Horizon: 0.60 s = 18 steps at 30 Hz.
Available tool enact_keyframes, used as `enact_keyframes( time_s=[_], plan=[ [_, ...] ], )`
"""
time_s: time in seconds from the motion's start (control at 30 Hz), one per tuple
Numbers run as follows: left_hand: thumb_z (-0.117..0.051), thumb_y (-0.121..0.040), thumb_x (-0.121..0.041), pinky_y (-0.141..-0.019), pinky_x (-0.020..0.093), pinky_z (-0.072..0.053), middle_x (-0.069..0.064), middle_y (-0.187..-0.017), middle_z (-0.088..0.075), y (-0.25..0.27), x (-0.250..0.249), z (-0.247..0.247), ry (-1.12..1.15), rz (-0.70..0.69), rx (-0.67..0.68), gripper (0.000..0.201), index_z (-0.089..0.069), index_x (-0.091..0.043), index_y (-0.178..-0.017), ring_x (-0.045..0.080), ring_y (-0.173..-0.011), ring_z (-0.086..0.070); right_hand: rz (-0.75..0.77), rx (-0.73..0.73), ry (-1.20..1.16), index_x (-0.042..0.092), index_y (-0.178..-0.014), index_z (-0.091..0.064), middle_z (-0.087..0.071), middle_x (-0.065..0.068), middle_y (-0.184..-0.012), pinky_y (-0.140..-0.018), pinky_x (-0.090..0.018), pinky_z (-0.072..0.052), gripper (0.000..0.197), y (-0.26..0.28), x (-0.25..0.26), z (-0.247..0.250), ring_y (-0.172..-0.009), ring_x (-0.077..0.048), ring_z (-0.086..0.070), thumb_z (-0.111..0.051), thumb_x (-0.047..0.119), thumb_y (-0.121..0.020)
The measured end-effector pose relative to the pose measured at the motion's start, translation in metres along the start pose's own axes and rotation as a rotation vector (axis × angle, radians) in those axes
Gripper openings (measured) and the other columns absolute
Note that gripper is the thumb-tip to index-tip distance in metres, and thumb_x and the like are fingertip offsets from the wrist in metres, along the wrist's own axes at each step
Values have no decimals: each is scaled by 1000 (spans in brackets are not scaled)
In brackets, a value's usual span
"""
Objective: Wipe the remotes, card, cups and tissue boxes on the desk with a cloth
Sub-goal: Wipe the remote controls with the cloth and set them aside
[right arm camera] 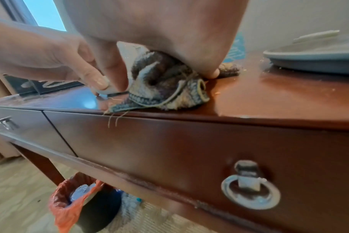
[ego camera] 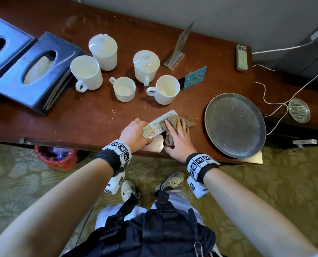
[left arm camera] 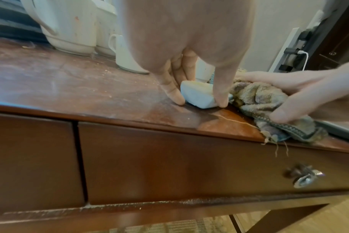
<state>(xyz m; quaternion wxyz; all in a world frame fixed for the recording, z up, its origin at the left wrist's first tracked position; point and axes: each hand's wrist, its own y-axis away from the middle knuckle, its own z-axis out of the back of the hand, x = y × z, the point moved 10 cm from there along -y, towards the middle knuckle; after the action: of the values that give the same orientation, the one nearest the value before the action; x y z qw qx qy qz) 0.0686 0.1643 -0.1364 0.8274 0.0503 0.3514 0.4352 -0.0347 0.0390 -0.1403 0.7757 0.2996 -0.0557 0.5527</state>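
1 frayed woven cloth [ego camera: 170, 127] covers slim white remote [ego camera: 155, 126].

Desk [ego camera: 102, 115]: reddish-brown wood, dusty, crumbs scattered, drawers in front. Two dark tissue boxes [ego camera: 33, 75] are sitting at the left end. Five white cups [ego camera: 124, 89] are standing mid-desk, two of them lidded. A clear card stand [ego camera: 174, 60] and a teal card [ego camera: 194, 77] are standing behind them. One remote [ego camera: 241, 57] is lying at the back right. A second remote [ego camera: 154, 127] is lying at the front edge, a cloth [ego camera: 173, 125] partly over it. A round grey tray [ego camera: 235, 125] is overhanging the front edge at the right.
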Motion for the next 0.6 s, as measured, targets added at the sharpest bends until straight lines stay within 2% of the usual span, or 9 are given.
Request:
enact_keyframes(
  time_s=[0.07,0.13,0.2,0.3,0.37,0.43,0.47,0.5,0.6],
  plan=[
    [-78,-81,-36,-89,31,-44,2,-121,-51,0,0,0,-1,1,5,67,-50,-15,-138,20,-113,-52,-5,42,-27,31,-155,6,22,-6,-161,-120,-47,1,92,2,1,2,-145,-22,29,-60,23,-92],
    [-78,-82,-34,-88,30,-44,2,-120,-51,1,0,0,8,5,13,67,-50,-15,-139,20,-112,-52,-4,20,-69,30,-157,-1,14,-4,-163,-119,-45,-12,79,3,2,10,-148,-20,22,-53,19,-98],
    [-77,-83,-32,-88,32,-46,2,-117,-50,1,-1,0,15,7,20,66,-50,-15,-140,20,-109,-52,-42,-47,-166,32,-156,-11,0,-3,-165,-117,-44,-19,67,5,-1,22,-151,-21,5,-47,19,-101],
    [-75,-85,-31,-90,35,-48,3,-117,-48,4,1,-3,7,11,40,67,-48,-15,-144,21,-110,-50,-116,-250,-312,29,-152,-28,-30,-3,-158,-117,-43,-26,57,10,-12,50,-144,-23,-30,-52,26,-100],
    [-74,-86,-33,-91,36,-47,2,-117,-45,7,3,-6,1,17,48,70,-44,-17,-147,21,-112,-48,-121,-335,-311,28,-147,-38,-40,-2,-153,-117,-44,-28,52,9,-14,58,-141,-22,-36,-55,29,-99],
    [-74,-86,-36,-90,34,-46,-2,-113,-41,9,5,-9,2,18,41,73,-41,-18,-149,20,-112,-47,-65,-314,-248,28,-143,-47,-37,-3,-155,-121,-44,-13,44,1,-2,49,-146,-23,-27,-54,30,-99],
    [-73,-87,-37,-90,33,-45,-3,-112,-39,9,6,-9,4,20,37,74,-40,-18,-150,19,-112,-46,-5,-293,-215,27,-140,-52,-37,-4,-155,-119,-41,-7,40,-3,11,41,-147,-23,-23,-53,29,-100],
    [-72,-88,-37,-91,33,-44,-3,-113,-39,9,6,-10,8,23,34,74,-39,-17,-151,19,-113,-46,70,-287,-184,24,-135,-58,-39,-5,-154,-118,-40,-8,36,-6,25,32,-147,-26,-22,-54,26,-100],
    [-71,-89,-40,-93,33,-43,0,-119,-42,10,8,-11,9,32,27,73,-40,-15,-150,19,-117,-45,259,-346,-70,14,-121,-69,-51,-7,-145,-115,-50,-28,28,-2,54,13,-139,-36,-37,-59,16,-95]
  ],
)
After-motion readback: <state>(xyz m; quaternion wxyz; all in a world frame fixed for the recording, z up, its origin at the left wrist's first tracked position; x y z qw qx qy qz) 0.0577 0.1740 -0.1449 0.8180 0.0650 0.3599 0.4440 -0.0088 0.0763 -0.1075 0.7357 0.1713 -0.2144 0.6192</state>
